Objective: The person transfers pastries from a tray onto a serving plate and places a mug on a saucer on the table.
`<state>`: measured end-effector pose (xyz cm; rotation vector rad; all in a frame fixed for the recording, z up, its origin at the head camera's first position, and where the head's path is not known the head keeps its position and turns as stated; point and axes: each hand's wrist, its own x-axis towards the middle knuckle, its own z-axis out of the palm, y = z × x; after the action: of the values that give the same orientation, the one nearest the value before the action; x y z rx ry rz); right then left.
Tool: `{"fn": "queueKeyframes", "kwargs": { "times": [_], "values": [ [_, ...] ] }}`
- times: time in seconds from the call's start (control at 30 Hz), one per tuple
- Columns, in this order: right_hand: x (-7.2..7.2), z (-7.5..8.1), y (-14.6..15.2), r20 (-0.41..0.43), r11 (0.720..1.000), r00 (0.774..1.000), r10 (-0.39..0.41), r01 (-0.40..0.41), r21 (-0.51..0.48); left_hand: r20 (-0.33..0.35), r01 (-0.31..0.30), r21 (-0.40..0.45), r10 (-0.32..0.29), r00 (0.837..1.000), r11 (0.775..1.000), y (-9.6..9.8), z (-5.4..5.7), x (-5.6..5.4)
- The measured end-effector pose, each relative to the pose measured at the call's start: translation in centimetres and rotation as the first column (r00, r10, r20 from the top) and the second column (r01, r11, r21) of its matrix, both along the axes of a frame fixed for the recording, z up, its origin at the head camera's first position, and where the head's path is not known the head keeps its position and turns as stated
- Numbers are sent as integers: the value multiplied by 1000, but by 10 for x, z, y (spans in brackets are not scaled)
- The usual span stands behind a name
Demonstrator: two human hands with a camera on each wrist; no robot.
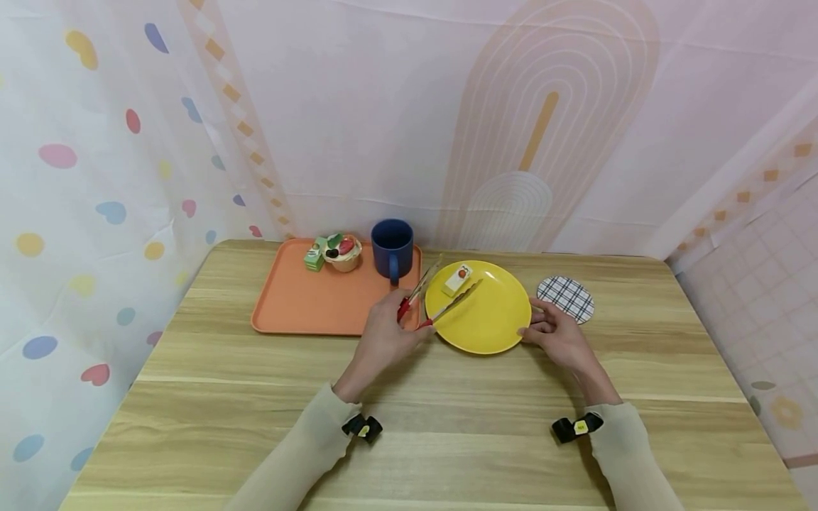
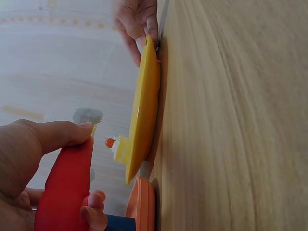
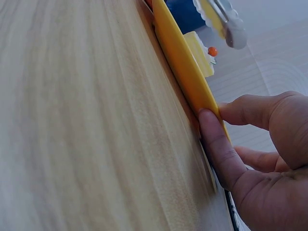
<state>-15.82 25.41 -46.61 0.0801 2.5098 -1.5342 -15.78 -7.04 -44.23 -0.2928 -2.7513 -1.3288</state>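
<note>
My left hand (image 1: 388, 330) grips a pair of tongs by the red handles (image 2: 67, 178). The two metal arms of the tongs (image 1: 456, 300) are spread apart, their tips over the left side of a yellow plate (image 1: 492, 323). A small yellow cake slice (image 1: 456, 282) with an orange ball on top sits on the plate between those arms, apart from them. At the plate's right rim, my right hand (image 1: 562, 337) pinches the edge between thumb and fingers. The left wrist view shows the plate from the side, close over the wooden table (image 2: 226, 120).
Left of the plate, an orange tray (image 1: 307, 305) carries a green cake slice (image 1: 314, 256), a fruit-topped cupcake (image 1: 345, 260) and a dark blue mug (image 1: 393, 248). A checked round coaster (image 1: 569, 298) lies just beyond the right hand. A patterned curtain (image 1: 358, 128) hangs behind the table.
</note>
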Motion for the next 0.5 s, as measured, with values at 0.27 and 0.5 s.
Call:
{"fn": "queueKeyframes", "kwargs": {
  "times": [0.27, 0.5],
  "values": [
    [0, 0, 0, -4, 1000, 1000, 2, -2, 0, 29, -24, -20, 25, 999, 1000, -2, 7, 4],
    [1, 0, 0, -10, 1000, 1000, 7, -7, -7, 31, -46, -15, 47, 998, 999, -6, 12, 5]
  ]
}}
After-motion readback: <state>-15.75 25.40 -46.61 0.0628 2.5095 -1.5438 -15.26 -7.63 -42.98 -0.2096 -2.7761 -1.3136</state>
